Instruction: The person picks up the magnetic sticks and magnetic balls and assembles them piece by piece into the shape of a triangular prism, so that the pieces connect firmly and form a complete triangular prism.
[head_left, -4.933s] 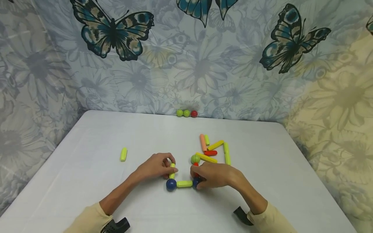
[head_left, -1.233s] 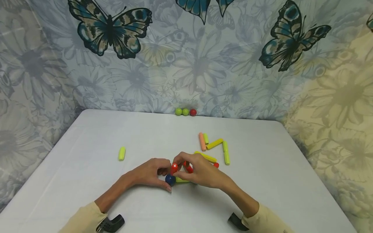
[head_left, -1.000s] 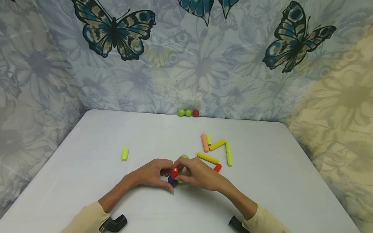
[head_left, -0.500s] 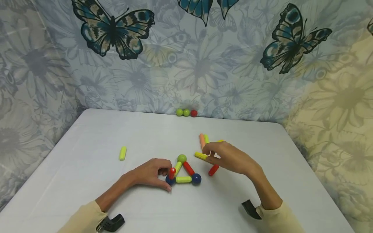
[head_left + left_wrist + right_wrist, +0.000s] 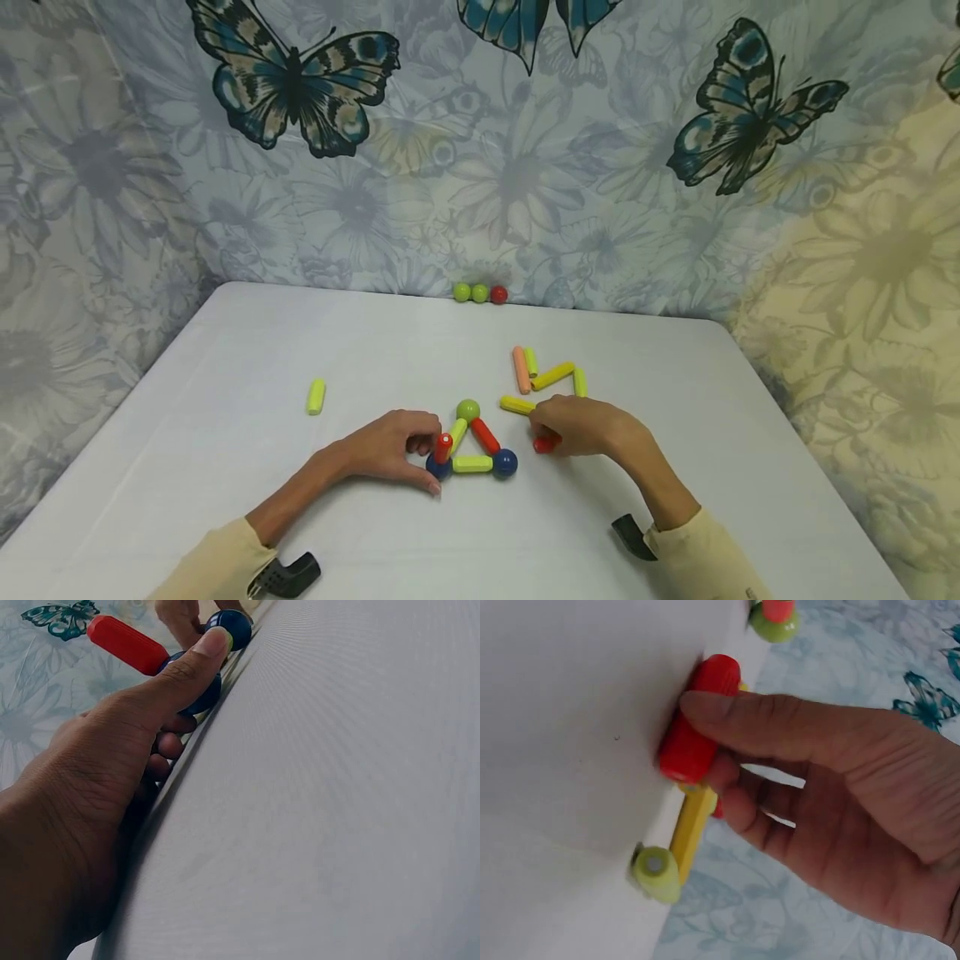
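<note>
A triangle of rods and balls lies mid-table: a green ball (image 5: 468, 409) at the far corner, blue balls at the near corners, and a red rod (image 5: 485, 436) and two yellow-green rods between them. My left hand (image 5: 386, 446) grips the left blue ball (image 5: 437, 468) between thumb and fingers. From that ball a short red rod (image 5: 444, 447) stands upright, its top end free. Right of the triangle, my right hand (image 5: 585, 427) pinches a loose red rod (image 5: 697, 724) between thumb and fingers, close to the tabletop.
Beyond my right hand lie yellow rods (image 5: 553, 376), an orange rod (image 5: 521, 370) and yellow-green rods (image 5: 580, 382). One yellow-green rod (image 5: 317, 397) lies alone at left. Two green balls (image 5: 471, 292) and a red ball (image 5: 498, 294) sit at the table's back edge.
My right hand has let go of the upright red rod on the left blue ball, moved right and taken hold of the loose red rod. The left hand stays at the blue ball.
</note>
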`<state>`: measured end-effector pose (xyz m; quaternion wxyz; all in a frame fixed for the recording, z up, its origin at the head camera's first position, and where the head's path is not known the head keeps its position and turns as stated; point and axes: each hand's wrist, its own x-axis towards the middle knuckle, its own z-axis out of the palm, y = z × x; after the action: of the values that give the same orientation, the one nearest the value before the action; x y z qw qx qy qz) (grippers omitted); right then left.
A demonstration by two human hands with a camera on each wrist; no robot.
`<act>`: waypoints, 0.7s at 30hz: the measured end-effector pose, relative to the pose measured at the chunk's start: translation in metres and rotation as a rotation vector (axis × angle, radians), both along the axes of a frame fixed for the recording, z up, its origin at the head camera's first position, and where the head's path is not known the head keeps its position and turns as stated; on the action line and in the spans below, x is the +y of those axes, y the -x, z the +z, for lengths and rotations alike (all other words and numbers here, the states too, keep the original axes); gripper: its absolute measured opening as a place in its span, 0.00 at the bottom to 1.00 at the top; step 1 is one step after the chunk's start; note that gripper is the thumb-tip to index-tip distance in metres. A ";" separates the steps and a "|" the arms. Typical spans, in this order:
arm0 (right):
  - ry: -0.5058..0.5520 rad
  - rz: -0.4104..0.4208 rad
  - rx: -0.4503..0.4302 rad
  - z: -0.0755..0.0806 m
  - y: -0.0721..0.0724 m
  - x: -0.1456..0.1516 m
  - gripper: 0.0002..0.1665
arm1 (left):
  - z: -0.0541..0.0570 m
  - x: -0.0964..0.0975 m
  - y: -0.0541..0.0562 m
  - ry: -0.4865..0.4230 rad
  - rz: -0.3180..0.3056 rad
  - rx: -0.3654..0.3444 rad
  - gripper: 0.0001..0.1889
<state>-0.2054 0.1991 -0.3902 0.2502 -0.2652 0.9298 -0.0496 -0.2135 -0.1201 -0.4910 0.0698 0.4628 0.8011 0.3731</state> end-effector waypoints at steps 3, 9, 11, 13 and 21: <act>0.075 0.051 -0.011 0.007 0.003 0.002 0.11 | -0.002 0.002 0.001 -0.004 -0.005 0.005 0.22; 0.378 0.202 0.017 0.037 0.014 -0.004 0.10 | -0.003 0.002 0.002 -0.010 0.000 0.034 0.23; 0.459 0.253 0.004 0.042 0.016 -0.008 0.10 | -0.003 0.002 0.001 -0.014 -0.006 0.038 0.23; 0.495 0.307 -0.033 0.042 0.016 -0.009 0.11 | -0.002 0.002 0.001 -0.019 -0.012 0.042 0.23; 0.379 0.333 -0.148 0.030 0.014 -0.014 0.12 | -0.001 0.001 0.001 -0.025 -0.009 0.041 0.22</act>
<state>-0.2198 0.1856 -0.3604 0.2681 -0.4523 0.8268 -0.2001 -0.2142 -0.1191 -0.4919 0.0493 0.4749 0.7954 0.3732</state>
